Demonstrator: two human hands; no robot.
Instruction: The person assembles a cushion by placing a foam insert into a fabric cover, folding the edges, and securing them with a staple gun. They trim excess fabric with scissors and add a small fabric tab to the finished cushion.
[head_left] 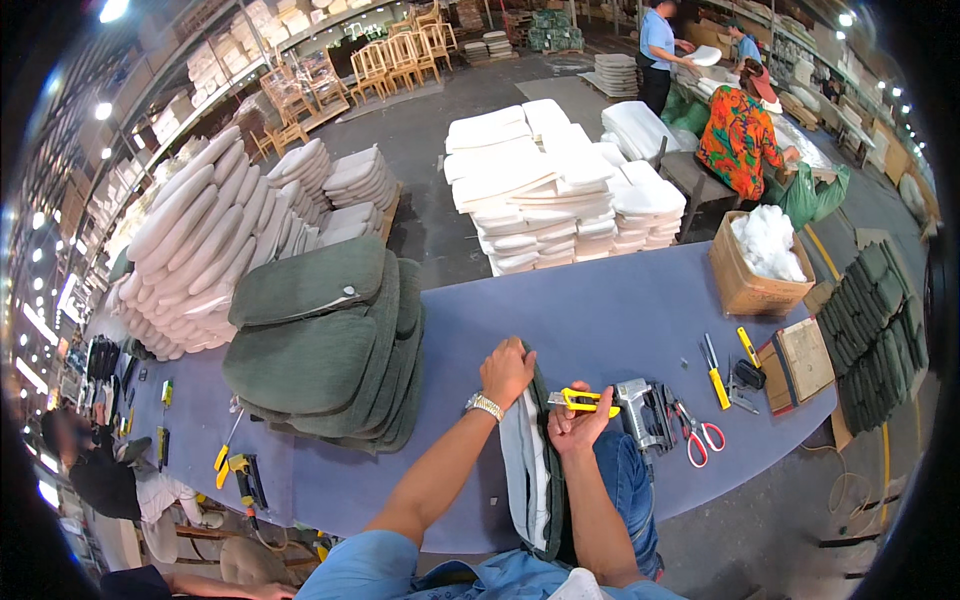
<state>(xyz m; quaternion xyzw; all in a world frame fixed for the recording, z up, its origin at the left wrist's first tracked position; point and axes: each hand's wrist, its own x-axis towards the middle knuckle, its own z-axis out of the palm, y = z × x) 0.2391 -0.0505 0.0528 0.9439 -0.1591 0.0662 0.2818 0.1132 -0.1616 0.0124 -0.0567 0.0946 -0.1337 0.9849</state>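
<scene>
A dark green upholstered cushion (547, 455) stands on edge against me at the table's front, its pale underside (525, 465) turned to the left. My left hand (508, 370) is closed over its far end. In my right hand (580, 425), beside the cushion's right face, is a yellow utility knife (578, 400) with its blade pointing left toward the cushion. A metal staple gun (640, 410) lies just right of that hand. Red-handled scissors (704, 437) rest beyond it. To the left is a stack of dark green cushions (315, 345).
On the blue-grey table (560, 300) are a yellow-handled screwdriver (716, 378), a cardboard box (755, 285) of white stuffing and, at left, another staple gun (246, 482). White foam pads (540, 185) are piled beyond the far edge. Other people work at the far right and left.
</scene>
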